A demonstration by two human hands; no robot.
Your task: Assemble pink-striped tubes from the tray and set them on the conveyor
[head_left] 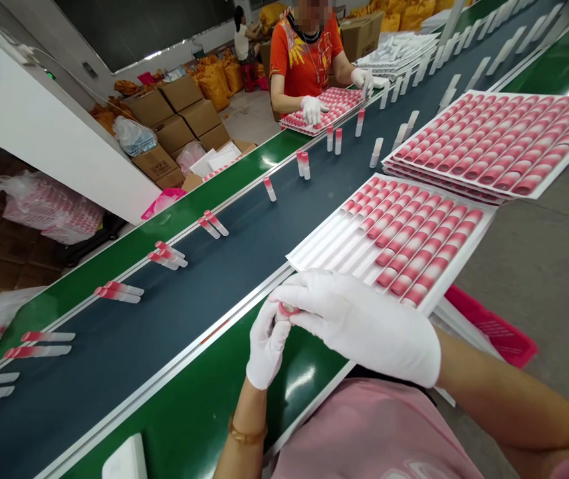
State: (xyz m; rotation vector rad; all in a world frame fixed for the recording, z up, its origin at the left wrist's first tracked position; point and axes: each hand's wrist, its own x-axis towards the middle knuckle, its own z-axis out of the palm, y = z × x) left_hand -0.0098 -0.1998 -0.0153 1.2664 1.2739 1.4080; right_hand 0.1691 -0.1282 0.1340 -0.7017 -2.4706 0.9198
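Note:
Both my hands wear white gloves and meet over the green ledge at the belt's near side. The round pink end of a small pink-and-white tube [288, 310] shows between them; most of the tube is hidden by the fingers. My left hand [266, 346] is closed around it from the left. My right hand [359, 322] reaches across from the right, its fingers curled on the same tube. Just beyond my right hand lies a white ridged tray [327, 256], with pink-and-white tubes in rows on its right part and bare grooves at its left.
A stack of filled trays [504, 143] stands at the right. Pink-and-white and plain white tubes stand along the dark conveyor belt [244, 266]. Across it, a co-worker [309, 60] in orange handles another tray. A pink basket [494, 326] sits below, right; cardboard boxes [179, 93] are behind.

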